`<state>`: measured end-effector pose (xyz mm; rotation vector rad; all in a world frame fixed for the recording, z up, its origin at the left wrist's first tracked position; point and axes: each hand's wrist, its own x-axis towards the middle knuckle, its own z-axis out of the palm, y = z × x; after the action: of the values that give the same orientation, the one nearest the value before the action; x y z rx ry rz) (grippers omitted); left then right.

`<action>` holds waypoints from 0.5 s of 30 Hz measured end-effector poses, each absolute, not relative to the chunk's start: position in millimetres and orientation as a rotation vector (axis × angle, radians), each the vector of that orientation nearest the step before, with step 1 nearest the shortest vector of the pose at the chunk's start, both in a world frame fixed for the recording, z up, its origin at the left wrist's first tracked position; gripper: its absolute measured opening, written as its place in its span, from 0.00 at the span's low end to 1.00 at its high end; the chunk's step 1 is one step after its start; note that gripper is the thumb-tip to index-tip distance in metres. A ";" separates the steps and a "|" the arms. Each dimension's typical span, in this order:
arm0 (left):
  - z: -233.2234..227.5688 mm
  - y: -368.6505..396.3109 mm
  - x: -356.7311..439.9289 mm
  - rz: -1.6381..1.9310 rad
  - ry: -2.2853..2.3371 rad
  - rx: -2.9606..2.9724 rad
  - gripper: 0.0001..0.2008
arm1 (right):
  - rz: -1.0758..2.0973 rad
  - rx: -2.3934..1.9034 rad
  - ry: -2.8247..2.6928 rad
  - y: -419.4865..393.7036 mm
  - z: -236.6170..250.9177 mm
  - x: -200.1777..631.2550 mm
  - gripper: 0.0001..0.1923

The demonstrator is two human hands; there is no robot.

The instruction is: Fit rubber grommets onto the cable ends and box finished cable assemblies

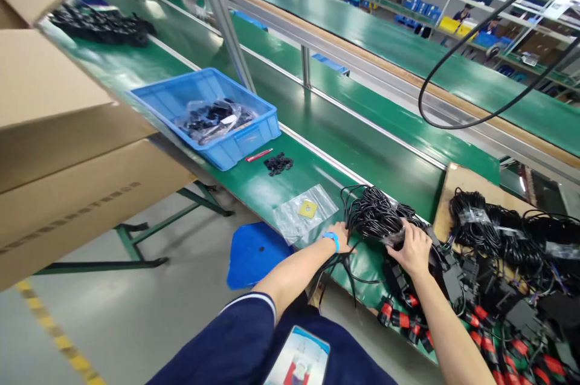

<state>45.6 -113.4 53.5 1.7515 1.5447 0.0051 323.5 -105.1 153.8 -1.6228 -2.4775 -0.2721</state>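
Both hands, left and right, grip clamped on black cable coil between them.

The left hand has its fingers buried in the cable coil. The contents of the bin are blurred under plastic. The frame's right edge cuts off the cable pile. The cardboard boxes run off the left.
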 end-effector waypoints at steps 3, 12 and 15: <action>54.4 -136.6 24.2 -0.107 1.686 1.717 0.24 | -0.245 -1.649 -2.546 -95.7 155.3 317.9 0.47; 53.1 -189.1 -5.7 -0.314 1.726 1.670 0.30 | -0.254 -1.820 -2.750 -105.3 142.3 273.3 0.49; 48.6 -192.9 -10.9 -0.345 1.668 1.649 0.38 | -0.237 -1.872 -2.755 -113.3 127.9 268.6 0.35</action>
<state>-10.9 -192.9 48.6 1.6488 1.6684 -0.3447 268.6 -113.3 127.9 -1.8723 -2.7547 -0.2373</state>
